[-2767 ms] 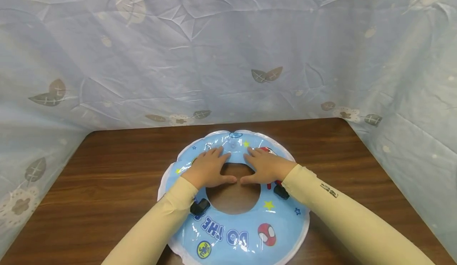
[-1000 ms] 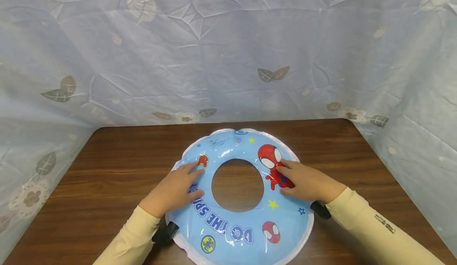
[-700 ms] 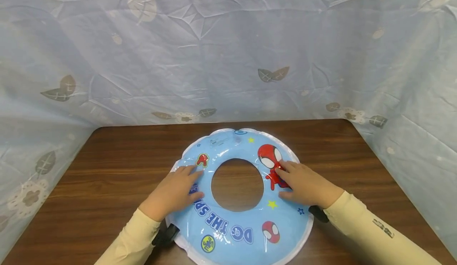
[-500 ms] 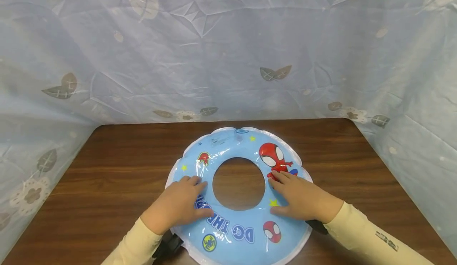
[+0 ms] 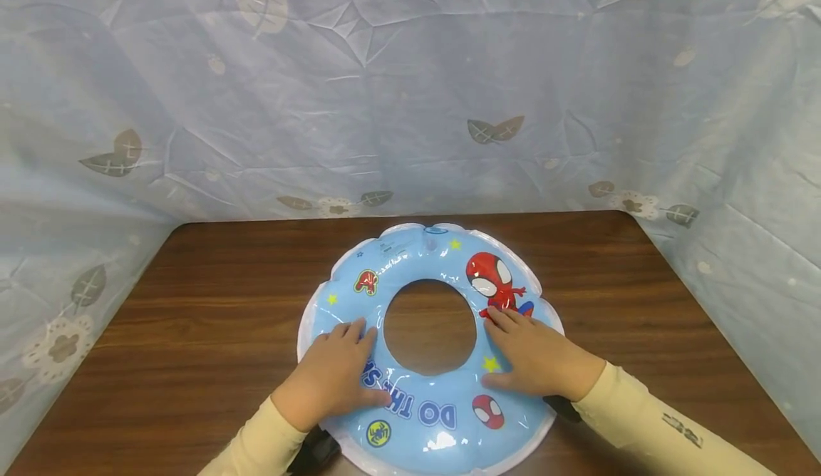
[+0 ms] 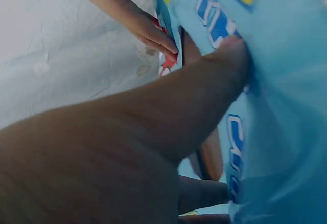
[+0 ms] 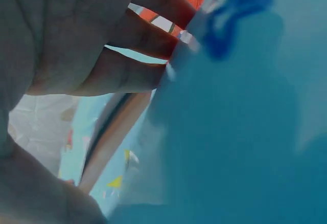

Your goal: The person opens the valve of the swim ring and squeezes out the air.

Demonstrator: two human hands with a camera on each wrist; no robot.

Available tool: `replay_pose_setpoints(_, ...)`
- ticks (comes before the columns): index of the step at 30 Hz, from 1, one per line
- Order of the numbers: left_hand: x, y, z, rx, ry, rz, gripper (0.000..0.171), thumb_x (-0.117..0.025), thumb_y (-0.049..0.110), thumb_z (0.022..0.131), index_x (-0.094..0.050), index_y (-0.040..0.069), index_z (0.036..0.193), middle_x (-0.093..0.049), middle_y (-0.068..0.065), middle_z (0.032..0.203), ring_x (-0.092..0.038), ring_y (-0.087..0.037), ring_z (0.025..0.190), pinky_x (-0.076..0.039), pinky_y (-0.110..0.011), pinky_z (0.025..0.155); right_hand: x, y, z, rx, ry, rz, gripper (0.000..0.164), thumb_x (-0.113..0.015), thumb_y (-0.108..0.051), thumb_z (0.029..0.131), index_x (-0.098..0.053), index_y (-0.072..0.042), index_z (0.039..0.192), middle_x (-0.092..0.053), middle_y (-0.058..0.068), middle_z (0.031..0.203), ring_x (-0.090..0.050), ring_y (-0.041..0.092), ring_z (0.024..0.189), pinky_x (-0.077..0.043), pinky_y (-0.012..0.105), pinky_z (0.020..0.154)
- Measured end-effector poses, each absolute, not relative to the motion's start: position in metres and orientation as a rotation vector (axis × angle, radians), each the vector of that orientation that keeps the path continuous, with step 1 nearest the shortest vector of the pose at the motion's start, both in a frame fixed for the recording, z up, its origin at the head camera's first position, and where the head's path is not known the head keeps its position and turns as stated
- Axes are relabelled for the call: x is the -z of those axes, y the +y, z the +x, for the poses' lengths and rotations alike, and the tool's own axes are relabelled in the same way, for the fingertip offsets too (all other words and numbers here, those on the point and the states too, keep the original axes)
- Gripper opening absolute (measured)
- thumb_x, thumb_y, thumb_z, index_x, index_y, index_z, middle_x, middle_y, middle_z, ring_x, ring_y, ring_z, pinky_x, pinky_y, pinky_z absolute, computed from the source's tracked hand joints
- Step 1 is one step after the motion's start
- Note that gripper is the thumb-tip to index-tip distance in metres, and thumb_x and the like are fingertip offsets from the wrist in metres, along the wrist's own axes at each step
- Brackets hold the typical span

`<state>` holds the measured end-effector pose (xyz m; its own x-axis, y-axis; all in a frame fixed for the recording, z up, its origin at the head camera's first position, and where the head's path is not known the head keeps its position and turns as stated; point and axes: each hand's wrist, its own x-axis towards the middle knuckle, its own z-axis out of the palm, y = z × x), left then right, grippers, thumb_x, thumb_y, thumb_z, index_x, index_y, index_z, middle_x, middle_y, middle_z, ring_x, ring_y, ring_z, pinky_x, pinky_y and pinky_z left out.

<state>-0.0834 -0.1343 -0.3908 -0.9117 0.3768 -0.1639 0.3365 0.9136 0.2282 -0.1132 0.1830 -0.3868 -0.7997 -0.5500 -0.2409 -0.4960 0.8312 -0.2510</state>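
Observation:
A light-blue inflatable swim ring (image 5: 442, 454) with a white scalloped edge lies flat on the table, printed with red cartoon figures, stars and lettering. My left hand (image 5: 333, 376) rests on its left side, fingers spread and thumb over the lettering. On the right side, my right hand (image 5: 535, 355) touches the ring with outstretched fingers, just below the large red figure. In the left wrist view the thumb presses the blue vinyl ring (image 6: 286, 132). The right wrist view has the fingertips against the ring's surface (image 7: 230, 132); nothing is gripped.
The dark wood-grain table (image 5: 212, 305) extends on both sides of the ring. A pale-blue curtain (image 5: 410, 105) with leaf prints hangs behind the table and along both sides. A black strap piece (image 5: 314, 451) shows under the left wrist.
Both hands have moved from the ring's far inner edge out to its left and right sides. Over the last half second, the left hand has slid slightly inward on the ring.

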Motion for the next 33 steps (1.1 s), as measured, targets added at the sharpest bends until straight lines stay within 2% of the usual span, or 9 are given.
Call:
replay_pose_setpoints(4, 0.388, -0.129, -0.082, -0.281, 2.884, 0.546, 0.105, -0.084, 0.068, 0.072, -0.055, 0.0, 0.146, -0.05, -0.026, 0.152, -0.048, -0.048, 0.138, -0.044, -0.067, 0.104, 0.383, 0.181, -0.109, 0.264, 2.729, -0.741, 0.099, -0.074, -0.063, 0.085, -0.046, 0.004, 0.152, -0.041, 0.024, 0.16, -0.035, 0.049, 0.147, -0.033, 0.069, 0.114)
replay_pose_setpoints(9, 0.385, -0.118, -0.077, -0.289, 2.835, 0.562, 0.116, -0.078, 0.079, 0.069, -0.049, 0.003, 0.152, -0.043, -0.028, 0.157, -0.043, -0.052, 0.14, -0.042, -0.072, 0.102, 0.382, 0.173, -0.101, 0.324, 2.662, -0.66, 0.113, -0.07, -0.074, 0.08, -0.038, 0.002, 0.157, -0.032, 0.022, 0.165, -0.025, 0.048, 0.153, -0.025, 0.075, 0.113)
replay_pose_setpoints(13, 0.387, -0.113, -0.076, -0.254, 2.814, 0.536, 0.119, -0.077, 0.081, 0.067, -0.046, 0.006, 0.155, -0.04, -0.027, 0.159, -0.04, -0.054, 0.142, -0.039, -0.076, 0.103, 0.384, 0.169, -0.098, 0.319, 2.631, -0.642, 0.113, -0.075, -0.071, 0.078, -0.038, 0.002, 0.157, -0.032, 0.021, 0.166, -0.022, 0.048, 0.154, -0.023, 0.076, 0.113)
replay_pose_setpoints(20, 0.392, -0.107, -0.076, -0.207, 2.837, 0.534, 0.12, -0.078, 0.081, 0.066, -0.046, 0.007, 0.155, -0.039, -0.028, 0.159, -0.04, -0.054, 0.142, -0.039, -0.076, 0.102, 0.389, 0.167, -0.098, 0.276, 2.648, -0.64, 0.109, -0.078, -0.068, 0.076, -0.043, 0.0, 0.155, -0.036, 0.021, 0.164, -0.027, 0.048, 0.152, -0.027, 0.077, 0.111)
replay_pose_setpoints(23, 0.389, -0.108, -0.079, -0.184, 2.836, 0.567, 0.119, -0.077, 0.083, 0.066, -0.049, 0.006, 0.153, -0.045, -0.029, 0.155, -0.046, -0.054, 0.136, -0.044, -0.072, 0.1, 0.385, 0.168, -0.105, 0.268, 2.631, -0.667, 0.106, -0.075, -0.07, 0.077, -0.047, -0.002, 0.153, -0.041, 0.02, 0.161, -0.034, 0.046, 0.149, -0.034, 0.072, 0.111)
replay_pose_setpoints(25, 0.384, -0.109, -0.087, -0.196, 2.828, 0.584, 0.115, -0.076, 0.083, 0.067, -0.052, 0.007, 0.151, -0.053, -0.027, 0.147, -0.054, -0.049, 0.129, -0.049, -0.066, 0.098, 0.381, 0.17, -0.116, 0.283, 2.63, -0.685, 0.102, -0.073, -0.072, 0.079, -0.051, -0.003, 0.151, -0.045, 0.02, 0.158, -0.039, 0.044, 0.147, -0.039, 0.069, 0.11)
replay_pose_setpoints(28, 0.377, -0.111, -0.11, -0.252, 2.848, 0.642, 0.105, -0.075, 0.079, 0.073, -0.056, 0.008, 0.148, -0.058, -0.023, 0.142, -0.057, -0.045, 0.126, -0.05, -0.061, 0.1, 0.373, 0.173, -0.141, 0.317, 2.689, -0.708, 0.092, -0.073, -0.067, 0.083, -0.054, -0.006, 0.15, -0.048, 0.019, 0.156, -0.044, 0.042, 0.144, -0.046, 0.064, 0.106)
replay_pose_setpoints(30, 0.376, -0.111, -0.131, -0.288, 2.893, 0.686, 0.097, -0.074, 0.073, 0.08, -0.055, 0.007, 0.148, -0.057, -0.023, 0.144, -0.054, -0.044, 0.131, -0.046, -0.061, 0.106, 0.371, 0.173, -0.159, 0.342, 2.745, -0.728, 0.087, -0.075, -0.06, 0.086, -0.052, -0.006, 0.151, -0.045, 0.02, 0.158, -0.043, 0.043, 0.145, -0.047, 0.063, 0.105)
replay_pose_setpoints(33, 0.381, -0.108, -0.162, -0.274, 2.973, 0.769, 0.09, -0.072, 0.065, 0.088, -0.051, 0.006, 0.152, -0.047, -0.024, 0.155, -0.043, -0.044, 0.144, -0.037, -0.061, 0.115, 0.373, 0.169, -0.182, 0.333, 2.787, -0.781, 0.085, -0.075, -0.052, 0.09, -0.046, -0.004, 0.154, -0.04, 0.022, 0.161, -0.037, 0.044, 0.148, -0.043, 0.06, 0.11)
